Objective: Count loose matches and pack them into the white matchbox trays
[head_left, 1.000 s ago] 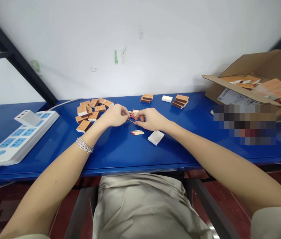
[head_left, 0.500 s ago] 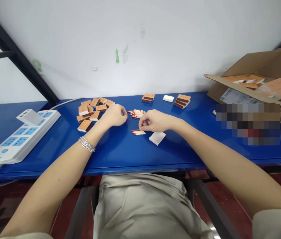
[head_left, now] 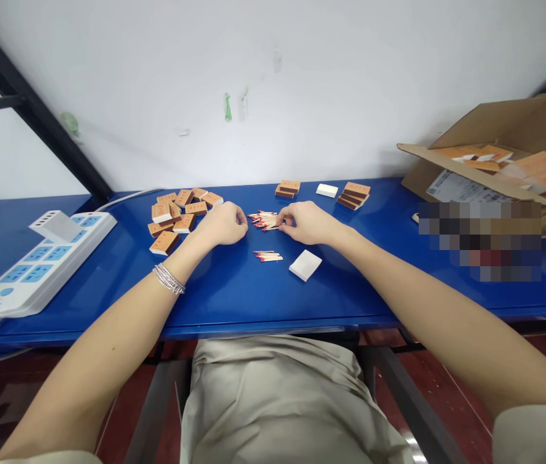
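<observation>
A loose pile of red-tipped matches (head_left: 262, 220) lies on the blue table (head_left: 234, 290) between my hands. My right hand (head_left: 307, 223) reaches into the pile's right side, fingertips pinched on a match. My left hand (head_left: 224, 223) rests curled on the table just left of the pile, fingers closed; whether it holds anything is hidden. A smaller row of matches (head_left: 267, 256) lies nearer me, with a white inner matchbox tray (head_left: 305, 265) to its right.
Several orange matchboxes (head_left: 178, 212) are heaped at the left. More orange matchboxes (head_left: 354, 195) and a white tray (head_left: 326, 190) sit by the wall. A white power strip (head_left: 35, 261) lies far left. An open cardboard box (head_left: 505, 167) stands at the right.
My right hand set matches down on the small row nearer me, then moved back up to the main pile. My left hand has stayed curled beside the pile.
</observation>
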Tool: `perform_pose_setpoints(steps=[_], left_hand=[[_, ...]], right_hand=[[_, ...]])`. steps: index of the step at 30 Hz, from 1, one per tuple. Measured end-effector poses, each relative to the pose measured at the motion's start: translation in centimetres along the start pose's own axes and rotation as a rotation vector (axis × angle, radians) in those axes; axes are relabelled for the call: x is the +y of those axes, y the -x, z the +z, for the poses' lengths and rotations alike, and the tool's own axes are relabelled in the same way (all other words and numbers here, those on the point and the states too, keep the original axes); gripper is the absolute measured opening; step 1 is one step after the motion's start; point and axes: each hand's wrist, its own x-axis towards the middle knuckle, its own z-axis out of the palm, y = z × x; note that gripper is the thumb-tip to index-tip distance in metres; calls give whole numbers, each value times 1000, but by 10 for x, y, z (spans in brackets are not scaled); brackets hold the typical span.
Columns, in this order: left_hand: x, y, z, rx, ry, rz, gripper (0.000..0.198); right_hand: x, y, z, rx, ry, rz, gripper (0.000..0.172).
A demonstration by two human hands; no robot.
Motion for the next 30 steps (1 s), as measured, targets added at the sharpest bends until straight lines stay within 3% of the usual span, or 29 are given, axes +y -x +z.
perform_pose_setpoints(steps=[7,17,24,30], left_hand=[[1,1,-1,2,-2,6,18],[4,3,-2,-24,15,-27,19],[1,1,0,-21,5,-4,18],[3,2,-2,-24,-8,-16,19]], right_hand=[[-6,1,4,-2,-77,-29,14],[-22,13,-14,-237,-192,-158,13],[4,2,-5,11,-110,-88,21],[-2,-1,6,27,-106,-83,18]])
